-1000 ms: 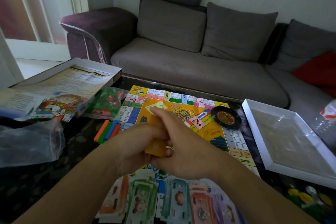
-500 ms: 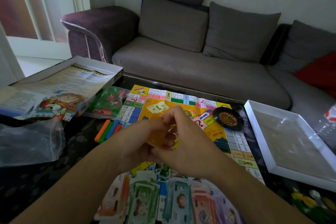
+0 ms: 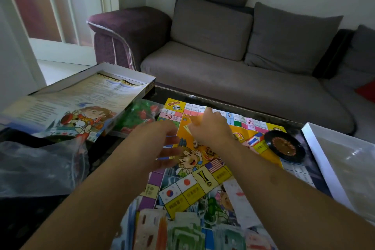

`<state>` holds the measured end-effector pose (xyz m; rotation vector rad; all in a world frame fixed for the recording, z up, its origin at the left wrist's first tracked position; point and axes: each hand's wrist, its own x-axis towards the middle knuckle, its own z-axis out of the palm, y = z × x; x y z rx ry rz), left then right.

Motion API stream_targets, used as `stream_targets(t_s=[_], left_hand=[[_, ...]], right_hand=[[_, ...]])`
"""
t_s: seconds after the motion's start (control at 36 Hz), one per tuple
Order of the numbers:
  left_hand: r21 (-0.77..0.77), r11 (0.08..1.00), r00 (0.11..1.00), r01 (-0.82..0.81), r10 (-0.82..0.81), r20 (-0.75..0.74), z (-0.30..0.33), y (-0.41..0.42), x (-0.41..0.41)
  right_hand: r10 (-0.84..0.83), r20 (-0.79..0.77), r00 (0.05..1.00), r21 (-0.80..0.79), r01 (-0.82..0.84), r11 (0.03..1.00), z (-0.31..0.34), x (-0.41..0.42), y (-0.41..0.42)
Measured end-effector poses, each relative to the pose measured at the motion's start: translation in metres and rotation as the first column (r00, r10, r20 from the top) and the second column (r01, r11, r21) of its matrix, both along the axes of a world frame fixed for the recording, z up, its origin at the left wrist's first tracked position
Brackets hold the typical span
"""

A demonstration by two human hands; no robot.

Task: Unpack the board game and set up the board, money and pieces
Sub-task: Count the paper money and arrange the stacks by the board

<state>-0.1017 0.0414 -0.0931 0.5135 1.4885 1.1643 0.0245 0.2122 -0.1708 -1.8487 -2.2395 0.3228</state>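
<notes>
The colourful game board [image 3: 205, 170] lies open on the dark table. Above its far-left part, my right hand [image 3: 211, 130] pinches a small stack of orange cards [image 3: 195, 121]. My left hand [image 3: 160, 144] hovers just left of it over the board's left edge, fingers spread and blurred, holding nothing. Paper money [image 3: 182, 231] lies fanned out over the board's near edge. A black roulette wheel [image 3: 285, 146] sits on the board's right side. A bag of green and red pieces [image 3: 140, 116] lies at the board's far-left corner.
The box lid [image 3: 123, 71] with an instruction sheet [image 3: 67, 105] stands at the left. A crumpled clear plastic bag [image 3: 36, 166] lies in front of it. A white box tray [image 3: 316, 160] with a clear insert is at the right. A grey sofa [image 3: 233, 79] runs behind the table.
My hands have come apart. The right hand carried the orange cards forward toward the board's far-left part, while the left hand let go and opened. The camera tilted down and left.
</notes>
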Motion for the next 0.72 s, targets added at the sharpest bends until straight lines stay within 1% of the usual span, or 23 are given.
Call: stream_targets(t_s=[0.08, 0.14, 0.17, 0.22, 0.28, 0.33, 0.36, 0.39, 0.44, 0.47, 0.53, 0.58, 0.64, 0.72], left_hand=[[0.01, 1.0, 1.0, 0.007, -0.007, -0.018, 0.003, 0.005, -0.002], [0.017, 1.0, 0.999, 0.017, -0.016, -0.036, 0.003, 0.008, -0.002], [0.019, 1.0, 0.999, 0.023, -0.022, -0.045, 0.003, 0.009, -0.002], [0.022, 0.999, 0.998, 0.029, -0.028, -0.058, 0.003, 0.01, -0.001], [0.024, 0.999, 0.997, 0.032, -0.03, -0.076, 0.0, 0.011, -0.001], [0.026, 0.999, 0.995, 0.039, -0.037, -0.097, -0.002, 0.011, 0.001], [0.023, 0.998, 0.993, 0.051, -0.048, -0.104, -0.002, 0.011, 0.002], [0.016, 0.998, 0.991, 0.066, -0.064, -0.116, -0.003, 0.011, 0.004], [-0.003, 0.994, 0.984, 0.109, -0.108, -0.144, -0.003, 0.011, 0.01], [-0.011, 0.991, 0.979, 0.134, -0.134, -0.153, -0.003, 0.01, 0.013], [-0.011, 0.983, 0.97, 0.181, -0.181, -0.165, -0.004, 0.009, 0.02], [-0.004, 0.978, 0.96, 0.209, -0.206, -0.19, -0.008, 0.007, 0.026], [0.006, 0.973, 0.951, 0.231, -0.224, -0.214, -0.01, 0.004, 0.032], [0.022, 0.969, 0.946, 0.245, -0.234, -0.224, -0.011, -0.001, 0.041]], right_hand=[[0.001, 0.101, 0.995, 0.043, -0.005, 0.999, -0.01, -0.011, 0.009], [0.026, 0.168, 0.985, 0.004, -0.027, 1.0, -0.019, -0.014, 0.008], [0.03, 0.179, 0.983, -0.02, -0.027, 0.999, -0.02, -0.014, 0.006], [0.005, 0.135, 0.991, -0.021, -0.002, 1.0, -0.019, -0.008, 0.005], [-0.028, 0.033, 0.999, 0.011, 0.028, 1.0, -0.009, 0.004, 0.001], [-0.029, -0.09, 0.996, 0.011, 0.03, 0.999, 0.004, 0.021, -0.006], [-0.012, -0.109, 0.994, -0.002, 0.012, 1.0, 0.01, 0.033, -0.011], [0.026, -0.091, 0.996, -0.031, -0.029, 0.999, 0.017, 0.046, -0.017], [0.15, -0.007, 0.989, -0.149, -0.149, 0.978, 0.03, 0.077, -0.031], [0.226, 0.029, 0.974, -0.224, -0.214, 0.951, 0.035, 0.092, -0.04], [0.359, 0.045, 0.932, -0.383, -0.316, 0.868, 0.041, 0.121, -0.06], [0.437, 0.078, 0.896, -0.482, -0.35, 0.803, 0.044, 0.138, -0.081], [0.49, 0.141, 0.86, -0.495, -0.367, 0.788, 0.043, 0.146, -0.098], [0.534, 0.223, 0.816, -0.445, -0.402, 0.8, 0.035, 0.149, -0.114]])
